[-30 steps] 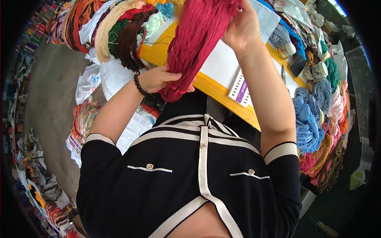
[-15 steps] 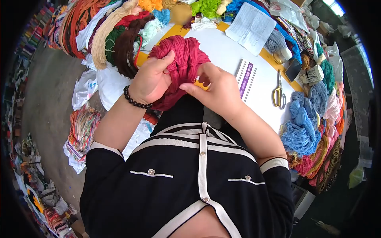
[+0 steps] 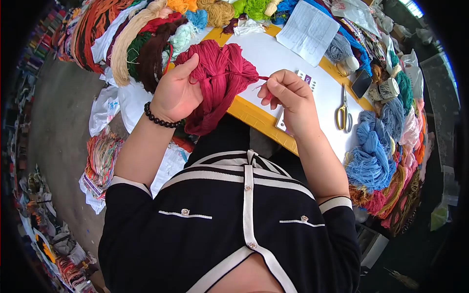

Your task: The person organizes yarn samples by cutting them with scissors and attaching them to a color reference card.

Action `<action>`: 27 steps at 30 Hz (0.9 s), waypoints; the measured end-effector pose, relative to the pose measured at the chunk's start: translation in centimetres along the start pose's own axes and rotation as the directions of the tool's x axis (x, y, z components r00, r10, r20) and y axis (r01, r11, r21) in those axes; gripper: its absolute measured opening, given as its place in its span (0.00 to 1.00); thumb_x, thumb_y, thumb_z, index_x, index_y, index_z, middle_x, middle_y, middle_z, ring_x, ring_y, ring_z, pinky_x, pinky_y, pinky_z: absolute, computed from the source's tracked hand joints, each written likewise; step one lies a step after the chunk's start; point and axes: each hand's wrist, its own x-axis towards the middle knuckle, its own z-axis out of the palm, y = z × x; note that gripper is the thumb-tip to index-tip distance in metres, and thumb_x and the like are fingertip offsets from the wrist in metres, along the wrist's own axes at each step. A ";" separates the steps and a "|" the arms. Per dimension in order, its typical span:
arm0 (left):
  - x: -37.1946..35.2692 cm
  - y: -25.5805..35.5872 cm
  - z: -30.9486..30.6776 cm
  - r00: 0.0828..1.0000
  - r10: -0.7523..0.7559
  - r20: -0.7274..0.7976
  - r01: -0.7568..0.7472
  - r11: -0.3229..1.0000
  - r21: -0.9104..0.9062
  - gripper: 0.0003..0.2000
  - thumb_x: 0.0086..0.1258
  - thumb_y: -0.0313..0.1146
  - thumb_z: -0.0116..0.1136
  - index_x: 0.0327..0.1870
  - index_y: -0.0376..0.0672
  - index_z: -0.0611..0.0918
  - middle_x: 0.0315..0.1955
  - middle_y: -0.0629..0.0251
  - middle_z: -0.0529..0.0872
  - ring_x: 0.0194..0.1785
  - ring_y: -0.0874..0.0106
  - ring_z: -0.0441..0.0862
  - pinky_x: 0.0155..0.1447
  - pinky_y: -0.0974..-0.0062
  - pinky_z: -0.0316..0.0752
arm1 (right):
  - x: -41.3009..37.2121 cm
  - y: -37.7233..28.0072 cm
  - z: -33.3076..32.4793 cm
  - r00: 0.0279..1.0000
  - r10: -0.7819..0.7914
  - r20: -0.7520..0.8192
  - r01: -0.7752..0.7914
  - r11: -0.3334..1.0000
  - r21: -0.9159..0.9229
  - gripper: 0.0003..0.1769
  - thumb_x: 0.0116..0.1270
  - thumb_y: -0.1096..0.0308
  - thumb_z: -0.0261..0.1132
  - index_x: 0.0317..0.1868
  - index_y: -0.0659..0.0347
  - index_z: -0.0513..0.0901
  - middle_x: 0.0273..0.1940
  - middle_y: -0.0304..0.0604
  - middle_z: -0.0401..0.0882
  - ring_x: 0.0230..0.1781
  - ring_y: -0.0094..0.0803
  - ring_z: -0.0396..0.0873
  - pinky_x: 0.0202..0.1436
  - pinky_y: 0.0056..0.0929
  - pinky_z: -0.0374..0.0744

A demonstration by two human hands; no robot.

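A thick dark red yarn skein (image 3: pixel 222 80) is folded into a bundle over the near edge of the white, yellow-rimmed table (image 3: pixel 254 113). My left hand (image 3: pixel 176 93), with a black bead bracelet at the wrist, grips the bundle from its left side. My right hand (image 3: pixel 286 95) is just right of the bundle and pinches a thin red strand that runs taut from the skein's middle. A purple and white card (image 3: pixel 305 80) lies partly hidden behind my right hand.
Yellow-handled scissors (image 3: pixel 342 111) lie on the table to the right. A printed paper sheet (image 3: pixel 308 31) rests at the back. Blue yarn (image 3: pixel 369 156) and many coloured skeins ring the table; brown and cream skeins (image 3: pixel 141 44) pile at left. A phone (image 3: pixel 361 83) sits far right.
The red skein, held stretched up high a second ago, came down and was folded into a bundle. My right hand left the bundle and now pulls a strand sideways to the right.
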 end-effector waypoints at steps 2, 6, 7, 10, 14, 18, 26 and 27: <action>0.0 0.0 0.5 1.000 0.001 -0.019 -0.001 1.000 -0.011 0.24 0.78 0.43 0.36 0.68 0.36 0.61 0.66 0.56 0.67 0.69 0.62 0.64 0.74 0.59 0.55 | 0.0 0.0 -0.2 1.000 -0.007 -0.013 0.007 1.000 0.023 0.07 0.71 0.68 0.56 0.34 0.59 0.77 0.30 0.38 0.81 0.29 0.22 0.77 0.33 0.19 0.69; -0.1 0.2 0.7 0.999 -0.001 -0.048 -0.001 0.999 -0.048 0.23 0.79 0.43 0.34 0.66 0.37 0.64 0.63 0.56 0.71 0.67 0.62 0.68 0.72 0.58 0.58 | 0.3 0.4 -0.9 0.999 -0.031 -0.041 0.035 0.996 0.086 0.07 0.71 0.67 0.56 0.35 0.58 0.77 0.32 0.39 0.82 0.30 0.22 0.77 0.34 0.19 0.70; -0.2 0.3 0.6 0.999 -0.002 -0.049 -0.001 0.999 -0.048 0.23 0.79 0.43 0.34 0.66 0.37 0.64 0.63 0.56 0.71 0.67 0.62 0.68 0.72 0.58 0.58 | 0.4 0.4 -0.9 0.998 -0.022 -0.060 0.029 0.993 0.111 0.07 0.71 0.66 0.56 0.35 0.58 0.77 0.32 0.40 0.82 0.30 0.22 0.77 0.34 0.19 0.71; -0.3 0.7 0.1 0.999 -0.040 -0.010 0.039 0.998 -0.055 0.23 0.79 0.44 0.34 0.67 0.38 0.64 0.63 0.55 0.71 0.67 0.61 0.68 0.71 0.57 0.60 | 0.9 0.5 -1.0 0.995 -0.019 -0.103 0.031 0.992 0.118 0.08 0.71 0.66 0.56 0.35 0.58 0.78 0.33 0.40 0.82 0.30 0.22 0.77 0.35 0.19 0.71; -0.2 1.1 0.2 0.997 -0.082 -0.007 0.082 0.995 -0.052 0.23 0.79 0.45 0.34 0.66 0.39 0.64 0.63 0.55 0.72 0.66 0.60 0.69 0.70 0.56 0.62 | 1.8 0.8 -1.1 0.991 -0.013 -0.131 0.032 0.989 0.143 0.08 0.72 0.65 0.56 0.36 0.58 0.77 0.32 0.39 0.82 0.29 0.22 0.77 0.35 0.19 0.72; 0.4 2.1 0.9 0.996 -0.069 0.053 0.071 0.996 -0.051 0.24 0.78 0.47 0.34 0.65 0.38 0.65 0.62 0.55 0.73 0.66 0.61 0.70 0.69 0.57 0.63 | 2.4 1.6 -0.2 1.000 -0.012 -0.029 0.013 1.000 0.016 0.17 0.68 0.58 0.62 0.47 0.63 0.78 0.42 0.42 0.82 0.40 0.26 0.78 0.47 0.24 0.74; 3.3 4.0 6.4 0.948 -0.045 0.314 0.058 0.998 -0.033 0.21 0.77 0.42 0.39 0.59 0.33 0.71 0.54 0.52 0.78 0.57 0.60 0.76 0.65 0.60 0.66 | 3.5 1.1 4.6 0.896 0.144 0.420 -0.237 0.955 0.179 0.27 0.69 0.53 0.60 0.60 0.66 0.72 0.53 0.45 0.79 0.55 0.34 0.76 0.63 0.32 0.71; 4.1 4.4 5.2 0.949 -0.043 0.314 0.056 0.998 -0.032 0.21 0.77 0.42 0.39 0.59 0.33 0.71 0.54 0.52 0.78 0.57 0.60 0.76 0.65 0.60 0.66 | 3.8 0.6 4.8 0.899 0.204 0.387 -0.354 0.859 0.370 0.26 0.71 0.54 0.57 0.60 0.65 0.72 0.54 0.46 0.79 0.57 0.37 0.76 0.64 0.35 0.71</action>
